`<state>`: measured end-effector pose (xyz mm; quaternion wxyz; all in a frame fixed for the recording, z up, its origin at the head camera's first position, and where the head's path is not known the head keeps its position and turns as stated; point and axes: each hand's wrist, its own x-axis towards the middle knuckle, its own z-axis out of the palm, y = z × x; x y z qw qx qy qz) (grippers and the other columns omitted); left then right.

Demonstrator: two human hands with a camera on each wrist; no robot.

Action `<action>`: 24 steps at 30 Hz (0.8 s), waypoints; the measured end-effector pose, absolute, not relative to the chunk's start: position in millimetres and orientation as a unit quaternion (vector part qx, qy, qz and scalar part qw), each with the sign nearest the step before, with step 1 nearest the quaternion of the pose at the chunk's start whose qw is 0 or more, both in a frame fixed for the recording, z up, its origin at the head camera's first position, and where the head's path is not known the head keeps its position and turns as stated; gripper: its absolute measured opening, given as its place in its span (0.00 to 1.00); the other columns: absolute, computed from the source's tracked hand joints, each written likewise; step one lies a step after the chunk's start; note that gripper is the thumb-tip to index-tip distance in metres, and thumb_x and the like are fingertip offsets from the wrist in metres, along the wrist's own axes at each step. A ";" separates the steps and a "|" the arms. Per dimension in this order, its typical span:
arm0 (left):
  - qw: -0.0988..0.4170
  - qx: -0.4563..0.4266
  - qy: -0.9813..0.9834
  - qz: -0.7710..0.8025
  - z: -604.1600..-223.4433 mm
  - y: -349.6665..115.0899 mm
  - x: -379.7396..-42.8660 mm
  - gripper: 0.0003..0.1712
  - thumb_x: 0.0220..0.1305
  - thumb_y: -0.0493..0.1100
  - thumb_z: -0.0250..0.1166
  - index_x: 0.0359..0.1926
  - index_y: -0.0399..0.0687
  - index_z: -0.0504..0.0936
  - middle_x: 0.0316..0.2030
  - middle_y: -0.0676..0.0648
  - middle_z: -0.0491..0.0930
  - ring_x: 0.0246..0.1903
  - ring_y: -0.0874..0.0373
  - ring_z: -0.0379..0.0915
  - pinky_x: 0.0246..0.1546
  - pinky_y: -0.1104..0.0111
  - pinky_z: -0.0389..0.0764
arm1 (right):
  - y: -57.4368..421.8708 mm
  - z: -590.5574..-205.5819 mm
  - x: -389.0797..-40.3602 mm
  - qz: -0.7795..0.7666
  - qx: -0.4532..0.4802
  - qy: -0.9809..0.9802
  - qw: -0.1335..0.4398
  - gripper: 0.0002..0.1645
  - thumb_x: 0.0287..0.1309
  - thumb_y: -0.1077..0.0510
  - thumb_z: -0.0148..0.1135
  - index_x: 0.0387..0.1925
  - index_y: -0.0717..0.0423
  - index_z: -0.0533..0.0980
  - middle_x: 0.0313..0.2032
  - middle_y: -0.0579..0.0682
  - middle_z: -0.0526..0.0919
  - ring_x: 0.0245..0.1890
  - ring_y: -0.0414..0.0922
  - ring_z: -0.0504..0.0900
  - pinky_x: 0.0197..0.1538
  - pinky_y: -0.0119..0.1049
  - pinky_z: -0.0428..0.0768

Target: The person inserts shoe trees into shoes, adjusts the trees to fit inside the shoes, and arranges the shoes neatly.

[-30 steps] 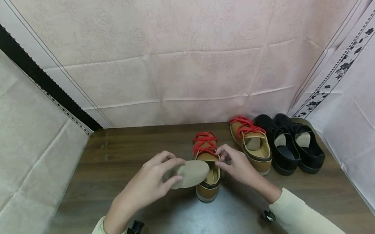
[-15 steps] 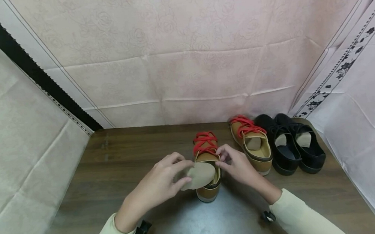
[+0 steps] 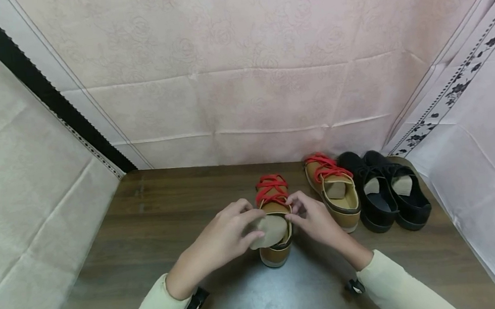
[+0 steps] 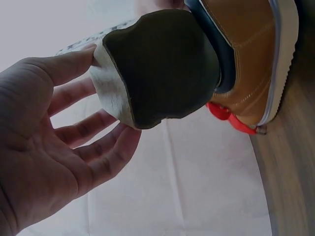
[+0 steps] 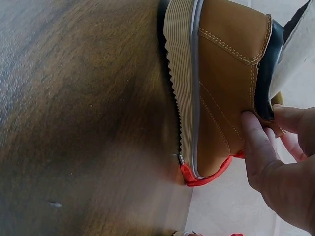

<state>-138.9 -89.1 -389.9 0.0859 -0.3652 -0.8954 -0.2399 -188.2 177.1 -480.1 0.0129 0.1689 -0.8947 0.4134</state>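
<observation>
A tan shoe with red laces stands on the wooden floor, toe towards the back wall. My left hand pinches one end of a pale insole between thumb and fingers. The insole's other end lies over the shoe's opening; how deep it goes inside cannot be told. In the left wrist view the insole shows a dark underside and a curled pale edge. My right hand pinches the shoe's collar on its right side. The right wrist view shows that hand's thumb and fingers at the collar.
Another tan shoe with red laces stands to the right, a pale piece inside it. Beside it are two black shoes, also with pale pieces inside. Pale cloth walls enclose the wooden floor at the back and sides.
My left hand has moved to the right with the insole, bringing it further over the shoe's opening. My right hand stays at the collar.
</observation>
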 end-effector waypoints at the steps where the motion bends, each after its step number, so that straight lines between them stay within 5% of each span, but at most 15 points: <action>1: 0.087 -0.364 -0.897 -0.235 -389.7 -87.0 -139.3 0.21 0.62 0.49 0.76 0.54 0.47 0.87 0.43 0.50 0.80 0.36 0.62 0.74 0.36 0.72 0.80 | 177.2 -480.0 -188.2 0.412 0.169 -0.895 0.014 0.18 0.62 0.59 0.74 0.49 0.46 0.75 0.33 0.42 0.81 0.39 0.41 0.84 0.43 0.39 0.82; 24: 0.099 -0.339 -0.927 -0.129 -395.7 -46.7 -135.8 0.21 0.63 0.52 0.75 0.54 0.50 0.88 0.41 0.48 0.79 0.36 0.56 0.72 0.33 0.69 0.79 | 176.7 -478.6 -186.9 0.419 0.168 -0.892 0.015 0.18 0.62 0.59 0.73 0.49 0.47 0.75 0.33 0.43 0.81 0.39 0.42 0.84 0.44 0.40 0.83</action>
